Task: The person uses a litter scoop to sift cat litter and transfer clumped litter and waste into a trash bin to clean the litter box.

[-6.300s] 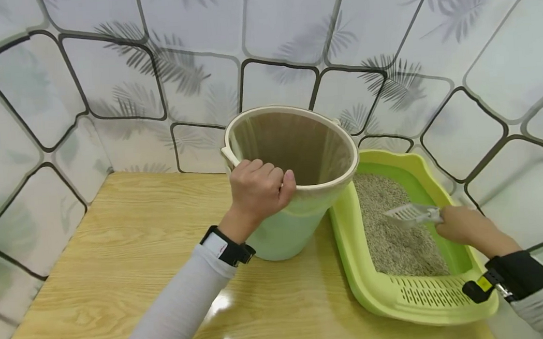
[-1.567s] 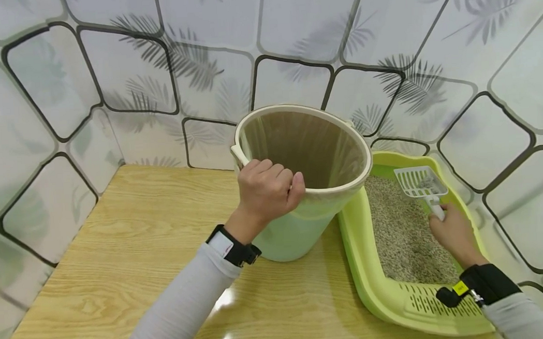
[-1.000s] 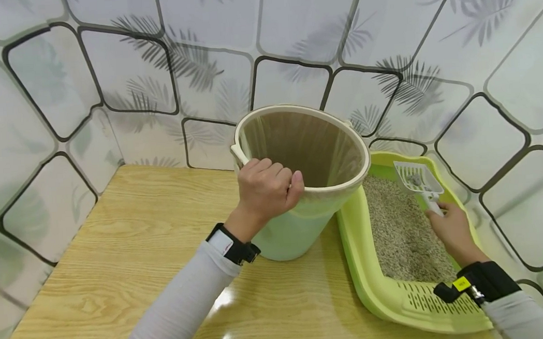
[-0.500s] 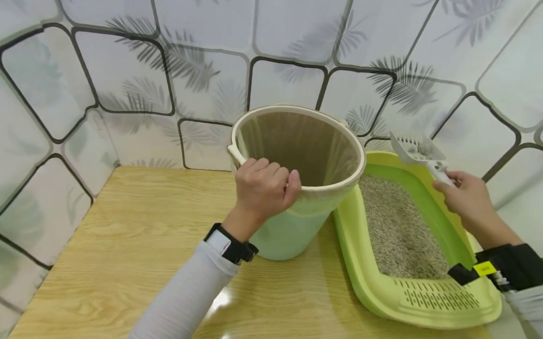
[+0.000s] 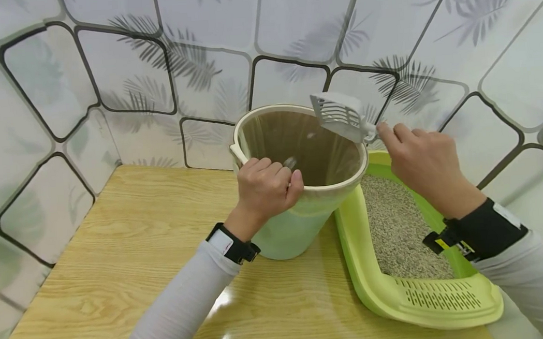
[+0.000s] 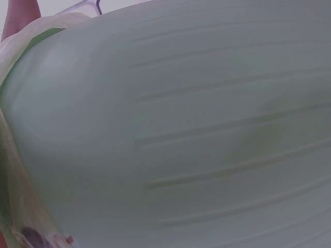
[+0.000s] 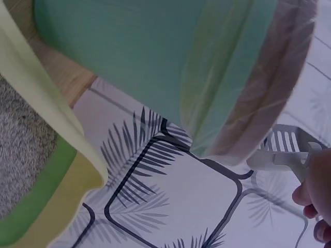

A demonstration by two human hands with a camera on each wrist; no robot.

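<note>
My left hand grips the near rim of a pale green trash bin that has a liner over its edge. The bin's ribbed wall fills the left wrist view. In my right hand is the handle of a white slotted litter scoop. Its head is tipped over the bin's right rim, open side toward the bin's mouth. A small grey clump shows blurred within the opening, beside my left fingers. The right wrist view shows the scoop just past the bin's lined rim.
A lime-green litter box holding grey-brown litter stands right of the bin, close beside it. Both are on a wood-grain tabletop. A patterned wall rises right behind them and along both sides.
My right hand has lifted the scoop from above the litter box, carried it left to the bin and turned it over; the clumps have left it. My left hand stays on the rim.
</note>
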